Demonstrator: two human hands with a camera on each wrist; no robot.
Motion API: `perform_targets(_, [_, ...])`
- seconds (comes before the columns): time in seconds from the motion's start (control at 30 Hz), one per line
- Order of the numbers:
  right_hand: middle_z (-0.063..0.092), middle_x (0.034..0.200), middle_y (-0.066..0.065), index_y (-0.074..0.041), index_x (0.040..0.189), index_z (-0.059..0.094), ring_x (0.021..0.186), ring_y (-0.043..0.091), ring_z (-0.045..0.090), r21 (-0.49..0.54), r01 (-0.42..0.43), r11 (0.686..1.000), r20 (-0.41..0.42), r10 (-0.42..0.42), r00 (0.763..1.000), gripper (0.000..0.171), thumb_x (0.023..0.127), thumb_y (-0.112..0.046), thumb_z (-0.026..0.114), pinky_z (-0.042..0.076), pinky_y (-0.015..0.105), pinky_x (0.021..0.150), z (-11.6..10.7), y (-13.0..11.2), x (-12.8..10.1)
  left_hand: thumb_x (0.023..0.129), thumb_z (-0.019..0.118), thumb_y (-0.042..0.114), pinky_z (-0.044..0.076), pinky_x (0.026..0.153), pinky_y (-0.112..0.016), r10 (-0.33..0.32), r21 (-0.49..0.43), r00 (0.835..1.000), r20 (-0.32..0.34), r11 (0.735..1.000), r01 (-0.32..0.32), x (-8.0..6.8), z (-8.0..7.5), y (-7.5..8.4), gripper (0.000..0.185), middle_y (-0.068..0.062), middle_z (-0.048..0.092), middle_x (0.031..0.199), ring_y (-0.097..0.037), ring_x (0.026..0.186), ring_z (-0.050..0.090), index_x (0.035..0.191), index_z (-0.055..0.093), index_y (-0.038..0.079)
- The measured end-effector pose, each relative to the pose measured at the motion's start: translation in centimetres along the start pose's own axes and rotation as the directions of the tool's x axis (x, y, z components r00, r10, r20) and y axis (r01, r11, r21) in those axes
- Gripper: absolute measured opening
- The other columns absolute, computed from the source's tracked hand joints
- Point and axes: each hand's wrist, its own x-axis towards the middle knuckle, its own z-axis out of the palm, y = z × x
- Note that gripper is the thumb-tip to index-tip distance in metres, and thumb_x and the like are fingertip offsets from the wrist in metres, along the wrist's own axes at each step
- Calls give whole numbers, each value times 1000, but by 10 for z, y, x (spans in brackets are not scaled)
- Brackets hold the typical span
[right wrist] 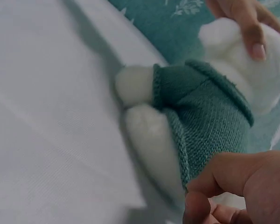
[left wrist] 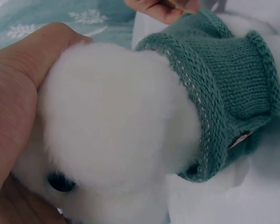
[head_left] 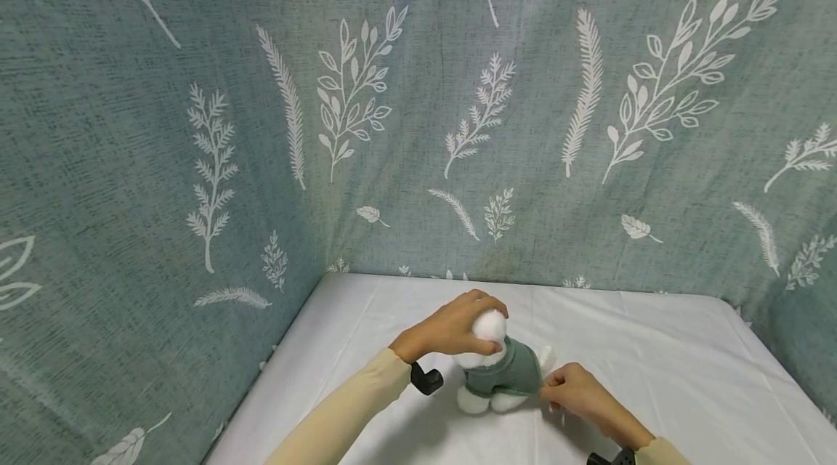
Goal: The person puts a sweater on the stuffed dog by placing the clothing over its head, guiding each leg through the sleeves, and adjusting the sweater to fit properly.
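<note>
A white plush toy (head_left: 489, 327) in a green knitted sweater (head_left: 506, 370) stands on the white sheet (head_left: 654, 378). My left hand (head_left: 451, 330) grips its fluffy head (left wrist: 116, 135), fingers curled over the top. My right hand (head_left: 575, 392) pinches the sweater's hem at the toy's rear. In the right wrist view the sweater (right wrist: 205, 112) covers the body, with a white paw (right wrist: 135, 84) and leg (right wrist: 151, 135) poking out, and my right fingers (right wrist: 238, 182) bunch at its edge. The left wrist view shows the collar (left wrist: 200, 102) at the neck and a dark eye (left wrist: 60, 182).
Teal fabric with white leaf prints (head_left: 418, 102) hangs as walls behind and to the left. The white sheet spreads to the right and front of the toy. Black wrist mounts (head_left: 426, 380) sit on both sleeves.
</note>
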Motion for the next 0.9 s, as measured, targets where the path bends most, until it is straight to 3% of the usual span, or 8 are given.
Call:
perform_targets(0.2, [63,69,7,-7,80,68,45,11,32,16,-40,999,-76,41,996,27,98,-27,67,35,29,48,-6,-15,11,88,79,37,52,78,-27,-4,18,1000,-3,1000,4,0,-1,0,46,-4,54,135,-15,114,54,130,62,30])
perform_targets(0.37, [62,69,4,-9,82,71,47,11,35,-4,-21,1000,-179,20,984,29,100,-30,67,35,29,48,-10,-20,26,88,80,35,52,78,-27,-2,16,1000,-5,1000,2,1,-1,0,47,-5,54,136,-15,114,54,130,62,29])
perform_targets(0.6, [60,68,4,-6,70,67,60,17,40,-78,-24,997,-202,8,979,21,90,-12,69,36,32,57,-14,-10,34,88,80,37,52,77,-26,12,3,1000,8,1000,-12,2,0,2,48,-5,53,137,-15,114,54,132,62,26])
perform_targets(0.77, [62,67,3,-7,72,68,67,20,54,-121,-15,993,-220,-12,975,23,93,-17,70,43,34,64,-13,-10,29,89,79,37,52,75,-26,1,3,1000,17,1000,-1,2,0,3,48,-6,52,138,-16,114,54,133,62,26])
perform_targets(0.9, [63,64,3,-9,75,69,59,17,52,-123,-23,992,-166,2,986,25,94,-26,68,43,32,58,-9,-15,19,89,79,38,52,75,-27,-2,1,1000,10,1000,2,0,-1,3,47,-6,53,138,-16,114,54,131,62,27])
